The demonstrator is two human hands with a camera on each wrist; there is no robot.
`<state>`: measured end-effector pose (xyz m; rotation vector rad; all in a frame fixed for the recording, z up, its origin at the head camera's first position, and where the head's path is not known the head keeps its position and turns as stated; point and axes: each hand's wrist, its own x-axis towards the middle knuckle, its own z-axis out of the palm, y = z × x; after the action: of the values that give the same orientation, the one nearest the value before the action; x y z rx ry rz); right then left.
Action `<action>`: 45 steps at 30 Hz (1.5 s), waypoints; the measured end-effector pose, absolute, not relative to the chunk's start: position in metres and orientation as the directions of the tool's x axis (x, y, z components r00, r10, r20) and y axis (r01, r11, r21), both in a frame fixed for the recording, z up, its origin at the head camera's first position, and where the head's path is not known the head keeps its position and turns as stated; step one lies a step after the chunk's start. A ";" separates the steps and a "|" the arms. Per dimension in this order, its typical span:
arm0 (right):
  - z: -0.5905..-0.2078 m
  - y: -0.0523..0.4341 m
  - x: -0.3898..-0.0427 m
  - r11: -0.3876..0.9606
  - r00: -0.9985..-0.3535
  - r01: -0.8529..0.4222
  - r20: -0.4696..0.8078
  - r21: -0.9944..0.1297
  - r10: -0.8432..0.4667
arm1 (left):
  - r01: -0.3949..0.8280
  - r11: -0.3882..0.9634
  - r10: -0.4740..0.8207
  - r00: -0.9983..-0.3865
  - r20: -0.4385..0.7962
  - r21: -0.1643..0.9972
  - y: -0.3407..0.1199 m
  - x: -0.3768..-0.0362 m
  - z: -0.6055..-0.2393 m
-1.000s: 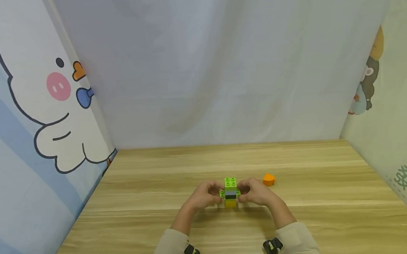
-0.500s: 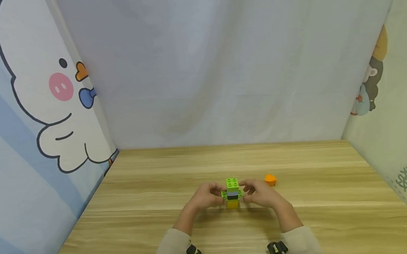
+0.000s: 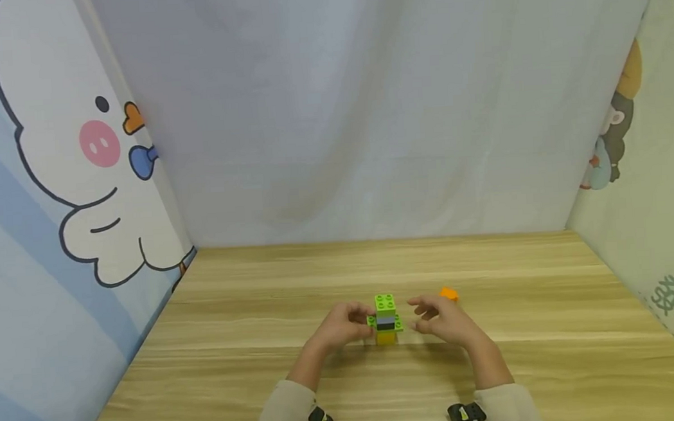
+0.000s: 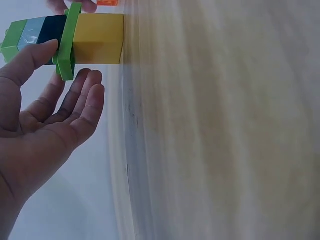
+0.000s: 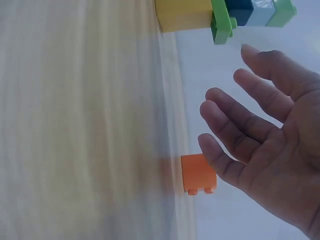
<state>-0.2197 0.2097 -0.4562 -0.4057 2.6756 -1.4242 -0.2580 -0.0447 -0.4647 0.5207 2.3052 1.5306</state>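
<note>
A tower of toy bricks (image 3: 386, 322) stands upright on the table, yellow at the bottom, a wider green plate (image 4: 68, 42) above it, then dark, grey-blue and bright green bricks. My left hand (image 3: 344, 324) pinches the left end of that plate between thumb and forefinger; its other fingers are spread loosely below. To the right of the tower, my right hand (image 3: 447, 320) is held apart from it, fingers relaxed and empty, as the right wrist view also shows.
An orange brick (image 5: 198, 173) lies on the wooden table (image 3: 249, 287) just beyond my right hand, partly covered by it in the head view. A pale curtain (image 3: 365, 106) hangs along the back, with printed cloths on both sides.
My right hand has let go of the plate's right end and drawn away to the right. My left hand has stayed at the tower, which still stands in place.
</note>
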 end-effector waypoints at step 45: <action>-0.455 0.288 -0.234 0.635 -0.980 -0.175 0.068 -0.753 -0.190 | 0.089 0.350 0.453 -0.887 -0.086 0.933 -0.045 -0.260 -0.468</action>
<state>-0.2340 0.2881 -0.4551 -0.3150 2.8242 -1.2975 -0.2605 -0.0449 -0.4683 0.4794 2.2886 1.5500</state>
